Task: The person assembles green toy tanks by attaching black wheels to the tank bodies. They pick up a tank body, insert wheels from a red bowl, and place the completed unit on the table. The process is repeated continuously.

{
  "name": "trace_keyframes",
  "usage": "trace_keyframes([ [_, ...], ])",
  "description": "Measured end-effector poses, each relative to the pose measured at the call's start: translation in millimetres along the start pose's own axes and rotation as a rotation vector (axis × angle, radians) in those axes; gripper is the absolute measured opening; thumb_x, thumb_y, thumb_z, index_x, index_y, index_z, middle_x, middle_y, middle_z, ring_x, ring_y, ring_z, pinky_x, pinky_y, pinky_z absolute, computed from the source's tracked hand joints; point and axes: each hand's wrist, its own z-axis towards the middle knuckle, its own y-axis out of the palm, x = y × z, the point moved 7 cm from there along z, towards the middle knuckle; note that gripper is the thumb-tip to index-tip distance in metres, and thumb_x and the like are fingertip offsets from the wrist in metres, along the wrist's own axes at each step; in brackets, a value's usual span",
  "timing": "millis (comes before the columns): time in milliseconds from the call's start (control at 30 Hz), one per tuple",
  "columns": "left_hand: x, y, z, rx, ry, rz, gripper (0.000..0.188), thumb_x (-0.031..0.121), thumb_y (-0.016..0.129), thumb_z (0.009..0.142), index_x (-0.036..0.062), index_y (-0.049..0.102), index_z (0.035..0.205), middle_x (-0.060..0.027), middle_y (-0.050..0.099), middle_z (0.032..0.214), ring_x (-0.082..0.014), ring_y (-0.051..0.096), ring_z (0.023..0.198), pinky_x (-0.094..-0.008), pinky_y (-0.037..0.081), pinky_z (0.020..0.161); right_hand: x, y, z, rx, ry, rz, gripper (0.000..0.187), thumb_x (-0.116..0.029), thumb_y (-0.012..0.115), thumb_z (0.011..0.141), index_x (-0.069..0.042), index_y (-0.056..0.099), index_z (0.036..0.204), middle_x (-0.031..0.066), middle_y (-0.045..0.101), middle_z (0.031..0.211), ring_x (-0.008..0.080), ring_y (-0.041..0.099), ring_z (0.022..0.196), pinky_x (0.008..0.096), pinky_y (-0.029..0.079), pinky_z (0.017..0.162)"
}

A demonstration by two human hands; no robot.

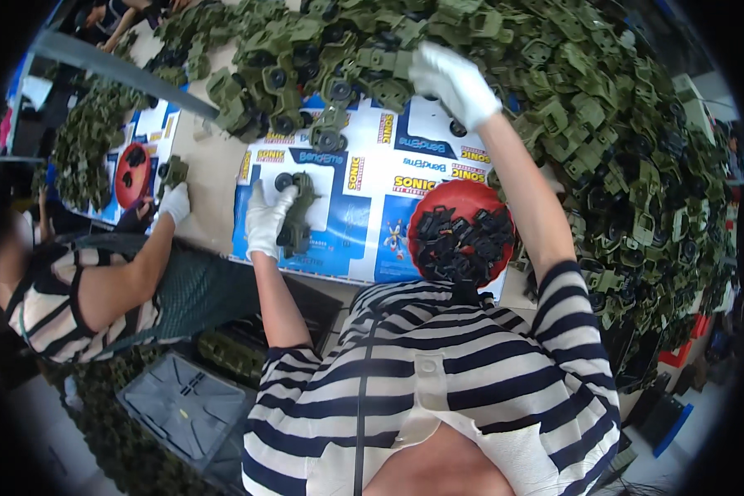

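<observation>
Green plastic toy trucks are heaped, too many to count, across the tabletop (215, 178) from 10 to 3 o'clock. One toy truck (299, 217) is clamped in the gloved left hand (266, 221), held over a printed cardboard sheet (364, 219) near the middle. The right hand (455, 81), in a white cloth glove, is stretched out on a straight arm toward 12 o'clock and laid on the pile (587, 116); whether its fingers are closed on anything cannot be told. One round red bowl (461, 234) of small black parts is seen just right of centre. A second red bowl (132, 174) and a co-worker's gloved hand (174, 202) are seen at 9 o'clock.
</observation>
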Motion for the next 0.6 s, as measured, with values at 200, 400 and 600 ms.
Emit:
trace_keyframes([
  [200, -4, 56, -30, -0.504, -0.114, -0.081, 0.064, 0.015, 0.088, 0.069, 0.0006, 0.057, 0.123, -0.0069, 0.069, 0.110, -0.0155, 0.066, 0.094, -0.0273, 0.051, 0.086, 117, -35, -145, 0.114, 0.411, -0.391, 0.041, -0.024, 0.063, 0.095, 0.000, 0.060, 0.128, 0.0094, 0.068, 0.112, 0.0169, 0.067, 0.089, 0.0277, 0.053, 0.068],
  [400, 2, 132, -77, -0.752, -0.271, -0.635, 0.044, 0.005, 0.074, 0.084, 0.0019, 0.059, 0.125, -0.0056, 0.068, 0.107, -0.0142, 0.065, 0.093, -0.0277, 0.052, 0.086, 105, -103, -159, 0.437, 0.132, -0.955, 0.030, -0.023, 0.062, 0.091, -0.006, 0.068, 0.115, 0.0183, 0.070, 0.105, 0.0282, 0.069, 0.098, 0.0348, 0.052, 0.086],
  [600, -9, 134, -75, -0.474, -0.454, -0.755, 0.085, 0.002, 0.075, 0.082, -0.0002, 0.023, 0.149, -0.0111, 0.065, 0.116, -0.0190, 0.066, 0.095, -0.0318, 0.054, 0.084, 83, -111, -115, 0.222, 0.328, -1.458, 0.036, -0.033, 0.060, 0.083, -0.004, 0.071, 0.100, 0.0223, 0.067, 0.103, 0.0378, 0.065, 0.098, 0.0407, 0.051, 0.089],
])
